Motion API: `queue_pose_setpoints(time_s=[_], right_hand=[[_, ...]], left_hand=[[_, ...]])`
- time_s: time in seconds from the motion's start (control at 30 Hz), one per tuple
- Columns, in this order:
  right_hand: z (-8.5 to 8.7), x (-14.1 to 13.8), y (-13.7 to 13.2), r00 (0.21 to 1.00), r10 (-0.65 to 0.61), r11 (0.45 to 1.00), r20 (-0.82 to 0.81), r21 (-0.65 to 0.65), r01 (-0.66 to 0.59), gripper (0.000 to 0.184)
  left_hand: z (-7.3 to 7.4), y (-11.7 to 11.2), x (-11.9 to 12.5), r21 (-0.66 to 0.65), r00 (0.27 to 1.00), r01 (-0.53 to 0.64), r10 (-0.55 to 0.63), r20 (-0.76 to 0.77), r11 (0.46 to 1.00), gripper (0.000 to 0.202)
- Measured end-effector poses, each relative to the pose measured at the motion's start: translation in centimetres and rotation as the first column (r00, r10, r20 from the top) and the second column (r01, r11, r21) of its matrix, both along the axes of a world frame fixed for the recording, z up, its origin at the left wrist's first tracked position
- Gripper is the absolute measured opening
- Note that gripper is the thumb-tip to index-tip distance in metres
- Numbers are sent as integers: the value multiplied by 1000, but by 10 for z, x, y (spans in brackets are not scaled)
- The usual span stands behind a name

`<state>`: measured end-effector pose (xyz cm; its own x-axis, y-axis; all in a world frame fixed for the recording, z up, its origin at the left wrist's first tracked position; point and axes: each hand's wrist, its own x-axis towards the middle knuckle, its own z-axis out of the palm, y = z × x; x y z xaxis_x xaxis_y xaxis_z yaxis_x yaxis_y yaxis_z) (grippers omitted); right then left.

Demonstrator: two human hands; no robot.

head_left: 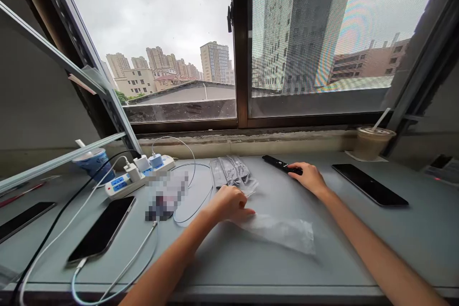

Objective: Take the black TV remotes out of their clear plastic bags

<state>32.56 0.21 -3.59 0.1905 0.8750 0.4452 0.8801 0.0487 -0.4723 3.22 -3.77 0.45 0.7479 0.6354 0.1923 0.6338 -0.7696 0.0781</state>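
Observation:
My right hand point(310, 178) is closed round the near end of a black remote control point(276, 162), which lies on the table with its buttons up. My left hand point(229, 201) has its fingers curled on one end of a clear plastic bag point(283, 233). The bag stretches flat to the right, and nothing shows inside it. Just behind my left hand lie several dark items in clear plastic sleeves point(231, 169); their kind is hard to make out through the wrinkles.
A grey table point(272, 267) bears a power strip point(125, 185), a charging phone point(102, 229), loose cables and a blue cup point(93, 165) on the left. Another phone point(27, 217) lies far left. Right are a black tablet-like device point(369, 185) and a lidded drink cup point(373, 143).

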Motion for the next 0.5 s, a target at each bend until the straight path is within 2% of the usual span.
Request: queue_pose_setpoints(time_s=[0.17, 0.27, 0.37, 0.5], right_hand=[[-1, 4, 2, 999, 30, 999, -13, 15, -30, 19], [3, 0, 0, 999, 24, 998, -42, 51, -22, 14], [10, -7, -4, 996, 6, 997, -88, 79, 1, 24], [18, -23, -9, 994, 34, 994, -109, 103, -23, 25]], left_hand=[[0, 6, -4, -7, 998, -36, 36, 44, 999, 38], [3, 6, -6, -24, 996, -81, 82, 42, 996, 31], [6, 3, -7, 14, 993, -120, 120, 19, 993, 23], [4, 3, -5, 96, 991, -136, 135, 22, 986, 27]])
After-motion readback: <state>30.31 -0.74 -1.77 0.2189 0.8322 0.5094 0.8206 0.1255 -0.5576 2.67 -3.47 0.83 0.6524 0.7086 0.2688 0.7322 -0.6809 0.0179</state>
